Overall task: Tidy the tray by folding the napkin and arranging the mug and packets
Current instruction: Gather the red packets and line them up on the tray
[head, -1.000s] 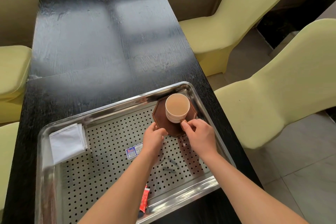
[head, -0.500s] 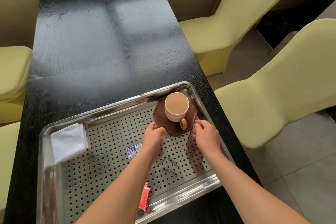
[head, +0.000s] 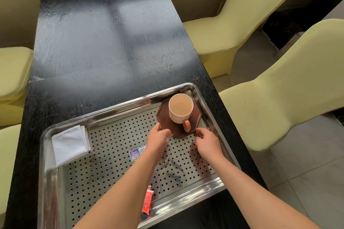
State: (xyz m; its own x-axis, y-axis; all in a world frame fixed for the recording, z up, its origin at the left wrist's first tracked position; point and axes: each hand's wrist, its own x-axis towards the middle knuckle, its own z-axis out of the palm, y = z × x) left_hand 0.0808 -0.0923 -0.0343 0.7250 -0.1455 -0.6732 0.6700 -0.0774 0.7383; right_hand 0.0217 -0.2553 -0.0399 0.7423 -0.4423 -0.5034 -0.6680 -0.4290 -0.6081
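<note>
Pinching the near-left edge of the coaster [head: 165, 117] is the left hand [head: 158, 138]. Right hand [head: 206, 140] hovers half-curled by the near-right edge, can't tell if touching. Mug [head: 180, 108] sits on the coaster, far-right corner of the tray [head: 111, 163]

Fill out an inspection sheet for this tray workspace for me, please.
Surface: glossy black table; perforated steel tray at its near right end.
Job's things: mug upright on brown coaster, tray's far right corner; folded napkin, far left corner; red packet at near rim; blue-white packet mid-tray.
Clutter: nothing seen.
Hands: left hand pinches coaster's near-left edge; right hand at its near-right corner, contact unclear.
Cables: nothing seen.
Surroundings: yellow-covered chairs on both sides; tiled floor at right.
</note>
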